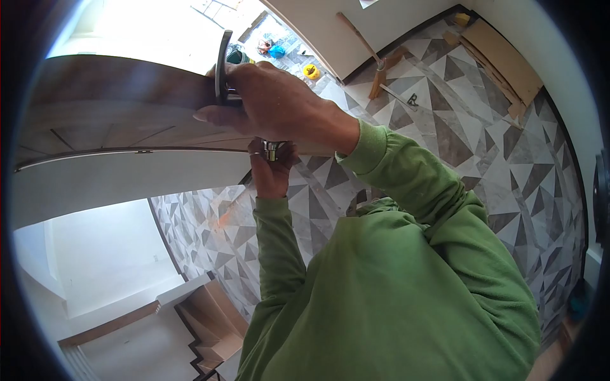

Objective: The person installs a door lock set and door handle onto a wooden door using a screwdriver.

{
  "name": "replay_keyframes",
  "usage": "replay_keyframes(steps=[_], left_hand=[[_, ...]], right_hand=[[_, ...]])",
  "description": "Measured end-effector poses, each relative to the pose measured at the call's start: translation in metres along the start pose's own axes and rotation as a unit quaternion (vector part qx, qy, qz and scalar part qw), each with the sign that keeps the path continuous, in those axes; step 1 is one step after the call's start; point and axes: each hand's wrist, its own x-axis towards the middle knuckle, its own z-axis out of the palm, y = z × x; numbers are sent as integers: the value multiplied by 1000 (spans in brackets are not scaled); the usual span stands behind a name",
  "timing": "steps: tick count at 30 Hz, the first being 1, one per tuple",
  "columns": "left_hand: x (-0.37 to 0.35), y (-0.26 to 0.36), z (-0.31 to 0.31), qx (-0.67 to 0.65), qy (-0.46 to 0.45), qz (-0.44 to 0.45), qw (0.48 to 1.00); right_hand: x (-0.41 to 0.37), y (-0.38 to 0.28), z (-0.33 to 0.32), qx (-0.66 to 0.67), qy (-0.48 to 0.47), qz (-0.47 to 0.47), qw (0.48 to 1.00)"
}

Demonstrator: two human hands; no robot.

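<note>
A brown wooden door (121, 98) stands edge-on across the upper left. On its far side, my right hand (273, 101) has its fingers wrapped round the base of a dark metal door handle (222, 63), whose curved lever sticks up past the knuckles. Lower, by the near face of the door, my left hand (272, 174) is closed on a shiny metal fitting (271, 150). The fitting lies close to the door's edge, below my right wrist. Green sleeves cover both arms.
A broom (378, 79) leans near the wall at the top. Flat cardboard (502, 63) lies at the upper right. Beyond the door are a yellow bucket (311, 71) and a blue item (276, 51). Stairs (213, 320) descend at the lower left. Patterned tiles (445, 133) cover the floor.
</note>
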Motion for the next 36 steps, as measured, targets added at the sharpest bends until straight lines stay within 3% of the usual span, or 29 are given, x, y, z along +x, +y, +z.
replay_keyframes(steps=[11, 17, 23, 25, 36], left_hand=[[-3, 2, 11, 13, 73, 20, 997], [-1, 7, 1, -9, 34, -22, 999], [-7, 8, 16, 18, 102, -3, 995], [-6, 6, 8, 24, 85, 9, 996], [2, 7, 16, -3, 110, 29, 993]], right_hand=[[2, 0, -4, 28, -21, -8, 999], [9, 6, -9, 10, -42, -49, 998], [17, 0, -24, 29, -132, -40, 990], [18, 1, -25, 27, -147, -48, 988], [26, 10, -28, 86, -123, -107, 983]])
